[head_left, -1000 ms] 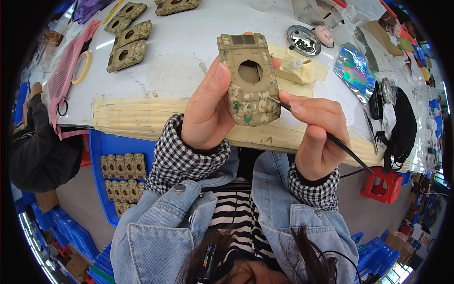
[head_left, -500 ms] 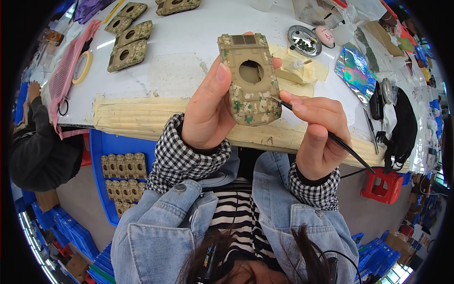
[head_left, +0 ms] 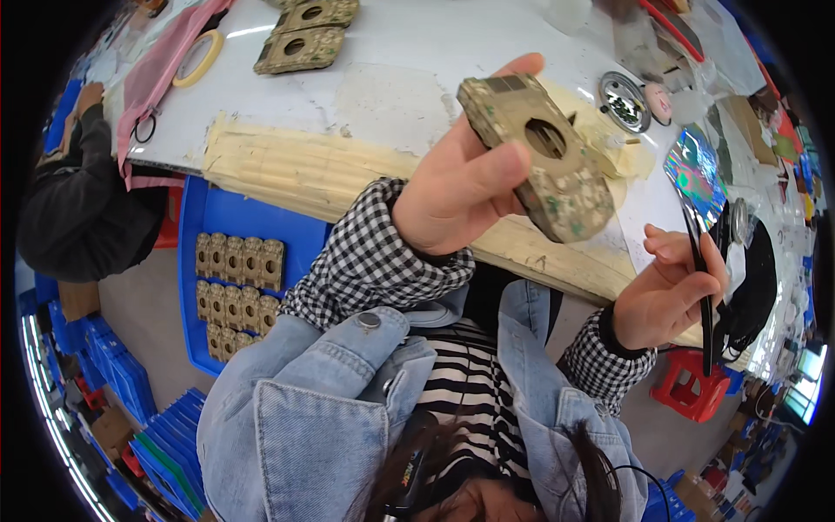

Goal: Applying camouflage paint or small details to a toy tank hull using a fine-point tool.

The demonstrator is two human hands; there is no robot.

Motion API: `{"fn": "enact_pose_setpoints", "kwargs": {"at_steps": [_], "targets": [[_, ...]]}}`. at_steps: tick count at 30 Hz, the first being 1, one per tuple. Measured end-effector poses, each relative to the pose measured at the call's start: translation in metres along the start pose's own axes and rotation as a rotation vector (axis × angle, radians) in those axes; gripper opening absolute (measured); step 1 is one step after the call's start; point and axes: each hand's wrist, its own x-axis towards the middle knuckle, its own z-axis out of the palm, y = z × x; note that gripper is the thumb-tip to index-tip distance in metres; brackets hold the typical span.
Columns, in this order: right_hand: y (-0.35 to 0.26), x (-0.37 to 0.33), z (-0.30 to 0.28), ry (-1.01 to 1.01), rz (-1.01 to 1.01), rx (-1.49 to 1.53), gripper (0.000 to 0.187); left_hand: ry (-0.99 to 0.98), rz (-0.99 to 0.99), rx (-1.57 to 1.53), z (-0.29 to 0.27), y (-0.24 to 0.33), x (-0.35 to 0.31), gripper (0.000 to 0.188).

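My left hand [head_left: 457,187] grips a toy tank hull [head_left: 570,178] in pixel camouflage, with a round opening in its top. The hull is tilted above the table's near edge, its thumb-side wall pressed by my thumb. Off to the right, my right hand [head_left: 665,291] holds slim black tweezers [head_left: 701,261], pointing away from me and apart from the hull. Beyond the hull lies a round metal dish [head_left: 642,119] with small dark-green bits in it. More camouflage hulls [head_left: 300,50] rest on the table at the far left.
Beige tape [head_left: 270,161] covers the table's front edge. Below left, a blue tray [head_left: 252,209] holds rows of hulls [head_left: 232,259]. A shiny iridescent sheet [head_left: 696,174] and a black cloth item [head_left: 761,278] lie at right. Another person's dark sleeve [head_left: 87,165] is at far left.
The tweezers have left the hull's surface, and my right hand has moved right with them turned more upright. My left hand has tilted the hull and shifted it right. The whole view has shifted too.
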Motion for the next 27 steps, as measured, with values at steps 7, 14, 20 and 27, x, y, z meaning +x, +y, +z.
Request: {"fn": "enact_pose_setpoints", "kwargs": {"at_steps": [7, 14, 20, 27], "targets": [[0.007, -0.003, -0.028, -0.089, 0.008, -0.079, 0.044, -0.598, 0.173, -0.431, -0.044, 0.027, -0.047, 0.096], [0.015, -0.001, -0.028, -0.103, 0.054, -0.023, 0.044, 0.424, 0.070, 0.426, -0.137, 0.148, -0.231, 0.071], [0.012, -0.003, -0.022, -0.164, 0.040, 0.048, 0.045, 1.368, -0.069, 0.451, -0.152, 0.083, -0.286, 0.055], [0.007, -0.004, -0.021, -0.227, 0.016, 0.056, 0.043, 1.500, -0.282, 1.243, -0.131, 0.012, -0.279, 0.066]]}}
